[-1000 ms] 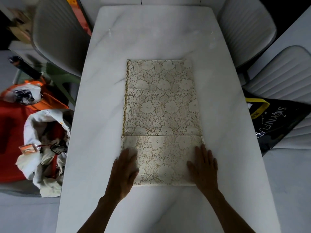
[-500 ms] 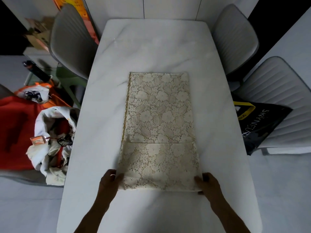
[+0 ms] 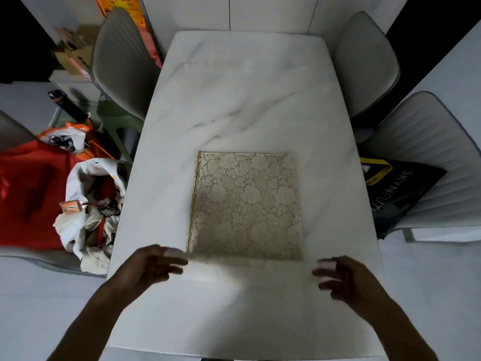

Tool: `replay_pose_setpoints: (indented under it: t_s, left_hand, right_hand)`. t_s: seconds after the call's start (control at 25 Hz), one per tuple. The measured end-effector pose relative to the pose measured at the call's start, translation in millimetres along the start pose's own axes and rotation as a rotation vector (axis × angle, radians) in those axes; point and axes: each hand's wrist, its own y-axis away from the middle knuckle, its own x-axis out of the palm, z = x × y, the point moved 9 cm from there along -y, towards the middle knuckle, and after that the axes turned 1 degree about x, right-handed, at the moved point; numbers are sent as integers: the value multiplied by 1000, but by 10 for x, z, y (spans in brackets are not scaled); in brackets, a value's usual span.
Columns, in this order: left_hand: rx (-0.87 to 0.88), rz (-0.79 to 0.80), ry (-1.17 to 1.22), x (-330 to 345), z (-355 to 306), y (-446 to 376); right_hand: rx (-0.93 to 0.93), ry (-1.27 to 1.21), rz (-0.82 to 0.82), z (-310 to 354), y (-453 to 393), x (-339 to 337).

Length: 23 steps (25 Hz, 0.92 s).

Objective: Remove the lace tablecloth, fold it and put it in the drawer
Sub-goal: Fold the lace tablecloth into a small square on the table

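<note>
Nearest the camera, two bare forearms reach in over the near part of the white marbled desk (image 3: 244, 100). The left hand (image 3: 145, 267) hovers by the near left corner of the lace tablecloth (image 3: 247, 207), fingers loosely spread and pointing toward the cloth, its grip apart and closed on nothing that can be made out. The right hand (image 3: 348, 277) sits near the near right corner, fingers likewise spread and slightly curled, grip apart. Both hands are blurred, so whether any fingertip touches the cloth's near edge cannot be told. That edge is smeared too: a pale band runs between the two hands just in front of the sharp part of the lace.

The tablecloth lies flat on the desk between and just beyond the hands, folded into a roughly square pad. It is cream with a dense pattern of flowers and leaves, and a thin gold trim runs down its left side. Its far edge looks straight and its right side clean.

Past the cloth the desk carries grey veining. Left of the desk, on the floor, lie a heap of white fabric (image 3: 88, 212) and a red cloth (image 3: 31, 194). To the right, a black bag (image 3: 400, 194) with white lettering rests on a grey ribbed chair (image 3: 429, 152). Two more grey chairs (image 3: 119, 61) flank the far end.
</note>
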Motion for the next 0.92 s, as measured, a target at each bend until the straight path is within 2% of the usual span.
replay_pose_setpoints:
  t_s: [0.12,0.2,0.28,0.36,0.52,0.68,0.8,0.84,0.92]
  left_hand:
    - [66,-190,-86,-109,-292,-452]
    - [83,-287,-277,-147,-316,-729]
    - [58,-291,-485,-40,-210,-886]
    - [93,-347,-620,19,-95,-979]
    - [220,-520,-637,-116,-3,-1020]
    - [260,-567,-744,-60,-70,-1041]
    - [290,-597,-763,-21,-123,-970]
    - [359,-638,-810,7,-176,-916]
    - [546,-638,-1068,260,-306,-860]
  right_hand:
    - [-55,-15,-71,334,-388,113]
    - [-118,250,-196,474,-635,156]
    - [-158,501,-270,491,-826,229]
    - [-232,572,-288,475,-969,295]
    - [-500,781,-459,607,-1067,347]
    - [-453,897,-500,595,-1209,379]
    - [-350,873,-449,611,-1206,398]
    - [-330,882,-486,596,-1150,388]
    - [-520,1087,-707,666,-948,532]
